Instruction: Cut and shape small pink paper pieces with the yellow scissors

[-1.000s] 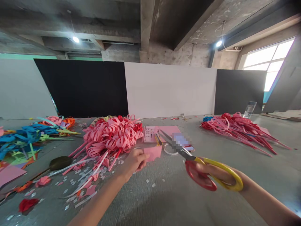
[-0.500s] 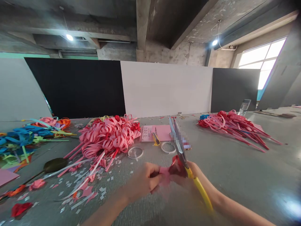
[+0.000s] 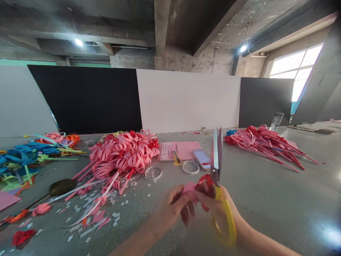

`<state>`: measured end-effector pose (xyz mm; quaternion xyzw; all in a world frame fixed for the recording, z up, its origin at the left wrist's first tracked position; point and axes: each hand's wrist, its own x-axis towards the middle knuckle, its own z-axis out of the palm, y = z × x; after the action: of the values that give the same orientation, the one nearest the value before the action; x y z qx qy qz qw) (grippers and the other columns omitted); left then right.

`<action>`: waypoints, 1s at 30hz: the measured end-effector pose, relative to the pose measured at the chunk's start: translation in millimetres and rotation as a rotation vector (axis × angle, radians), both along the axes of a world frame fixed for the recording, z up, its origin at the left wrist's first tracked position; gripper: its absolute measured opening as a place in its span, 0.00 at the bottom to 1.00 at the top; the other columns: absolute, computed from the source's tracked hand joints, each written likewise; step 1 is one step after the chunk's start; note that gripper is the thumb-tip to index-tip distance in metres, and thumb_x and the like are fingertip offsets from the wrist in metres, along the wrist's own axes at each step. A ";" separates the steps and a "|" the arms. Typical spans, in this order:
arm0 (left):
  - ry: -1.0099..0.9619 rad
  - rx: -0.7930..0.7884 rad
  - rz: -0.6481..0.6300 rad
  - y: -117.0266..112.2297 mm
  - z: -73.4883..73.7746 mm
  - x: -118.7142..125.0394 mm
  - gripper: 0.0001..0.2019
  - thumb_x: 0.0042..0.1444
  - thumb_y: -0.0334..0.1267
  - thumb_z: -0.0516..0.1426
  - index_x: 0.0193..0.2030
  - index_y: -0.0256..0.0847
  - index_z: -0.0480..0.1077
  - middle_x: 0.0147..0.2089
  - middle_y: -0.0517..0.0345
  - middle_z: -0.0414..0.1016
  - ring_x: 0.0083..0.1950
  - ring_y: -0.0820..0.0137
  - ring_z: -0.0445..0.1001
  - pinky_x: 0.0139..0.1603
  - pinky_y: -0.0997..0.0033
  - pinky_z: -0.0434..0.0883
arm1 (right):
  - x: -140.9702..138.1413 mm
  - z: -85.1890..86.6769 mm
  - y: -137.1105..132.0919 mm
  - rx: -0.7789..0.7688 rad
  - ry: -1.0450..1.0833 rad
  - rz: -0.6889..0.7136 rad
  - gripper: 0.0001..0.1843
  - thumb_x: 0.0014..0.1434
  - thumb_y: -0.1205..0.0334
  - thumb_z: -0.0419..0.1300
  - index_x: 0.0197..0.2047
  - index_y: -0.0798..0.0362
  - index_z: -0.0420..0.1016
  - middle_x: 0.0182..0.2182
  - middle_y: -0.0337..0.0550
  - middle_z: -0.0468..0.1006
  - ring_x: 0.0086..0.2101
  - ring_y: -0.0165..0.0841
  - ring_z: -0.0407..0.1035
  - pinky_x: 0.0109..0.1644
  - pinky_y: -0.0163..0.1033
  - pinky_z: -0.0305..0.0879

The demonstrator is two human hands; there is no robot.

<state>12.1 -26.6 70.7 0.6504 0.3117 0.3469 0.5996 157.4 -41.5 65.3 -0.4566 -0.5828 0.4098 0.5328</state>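
Low in the middle of the view, my left hand (image 3: 170,211) pinches a small pink paper piece (image 3: 189,188) between thumb and fingers. My right hand (image 3: 213,204) touches the same paper with its fingertips while holding red and yellow scissors (image 3: 217,177). The scissors' blades are closed and point straight up. Both hands hover just above the grey table (image 3: 266,199), close together.
A pile of pink curled paper strips (image 3: 125,153) lies left of centre with paper scraps in front. Two tape rings (image 3: 153,172), a pink sheet (image 3: 181,149), a yellow cutter and a phone lie behind my hands. More strip piles sit far left (image 3: 23,156) and right (image 3: 263,142).
My right hand came in from the right to meet the left at the pink paper. The scissors swung from pointing left to standing upright.
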 end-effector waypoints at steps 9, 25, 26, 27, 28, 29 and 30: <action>-0.295 -0.079 0.195 -16.4 -13.9 15.1 0.14 0.56 0.43 0.48 0.29 0.33 0.67 0.20 0.58 0.67 0.17 0.77 0.64 0.18 0.78 0.65 | -12.0 -23.0 -1.3 -0.007 0.243 0.033 0.14 0.51 0.61 0.57 0.22 0.51 0.53 0.16 0.30 0.58 0.18 0.25 0.56 0.22 0.31 0.54; -0.336 -0.125 0.332 -18.6 -18.8 20.5 0.13 0.51 0.44 0.53 0.23 0.37 0.59 0.18 0.62 0.63 0.17 0.75 0.65 0.18 0.76 0.64 | -15.8 -36.9 -1.6 -0.072 0.321 -0.058 0.13 0.48 0.55 0.57 0.24 0.52 0.58 0.16 0.31 0.62 0.15 0.25 0.58 0.18 0.31 0.54; -0.331 -0.125 0.324 -18.4 -19.9 20.7 0.13 0.51 0.44 0.53 0.24 0.37 0.59 0.18 0.63 0.63 0.17 0.75 0.65 0.18 0.76 0.64 | -16.0 -35.7 -1.8 -0.077 0.329 -0.049 0.13 0.48 0.55 0.57 0.24 0.52 0.58 0.16 0.31 0.63 0.15 0.24 0.58 0.18 0.31 0.54; -0.324 -0.124 0.317 -18.4 -21.1 20.9 0.13 0.52 0.44 0.53 0.24 0.37 0.59 0.18 0.63 0.63 0.17 0.75 0.65 0.18 0.76 0.64 | -16.2 -34.5 -2.0 -0.081 0.335 -0.041 0.13 0.47 0.55 0.57 0.23 0.52 0.58 0.16 0.31 0.63 0.15 0.24 0.58 0.18 0.31 0.54; -0.316 -0.122 0.315 -18.3 -22.2 21.2 0.12 0.52 0.44 0.52 0.25 0.38 0.58 0.18 0.63 0.63 0.17 0.75 0.65 0.18 0.76 0.65 | -16.3 -33.7 -2.3 -0.084 0.340 -0.034 0.13 0.47 0.54 0.57 0.23 0.52 0.58 0.16 0.31 0.63 0.15 0.24 0.58 0.17 0.30 0.54; -0.307 -0.117 0.316 -18.4 -23.3 21.4 0.12 0.53 0.44 0.52 0.25 0.38 0.58 0.18 0.63 0.63 0.17 0.75 0.65 0.18 0.76 0.65 | -16.3 -33.3 -2.6 -0.087 0.343 -0.028 0.13 0.47 0.54 0.57 0.23 0.52 0.58 0.16 0.31 0.63 0.15 0.24 0.58 0.17 0.30 0.54; -0.297 -0.107 0.323 -18.5 -24.5 21.6 0.12 0.53 0.44 0.51 0.25 0.38 0.58 0.18 0.63 0.63 0.17 0.75 0.65 0.18 0.76 0.65 | -16.4 -33.5 -3.0 -0.090 0.342 -0.023 0.14 0.47 0.54 0.57 0.23 0.52 0.58 0.16 0.31 0.63 0.15 0.24 0.58 0.17 0.30 0.54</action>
<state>33.7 -45.1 46.2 0.5012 0.3379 0.5132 0.6093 141.0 -44.5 31.9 -0.4104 -0.4596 0.5011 0.6076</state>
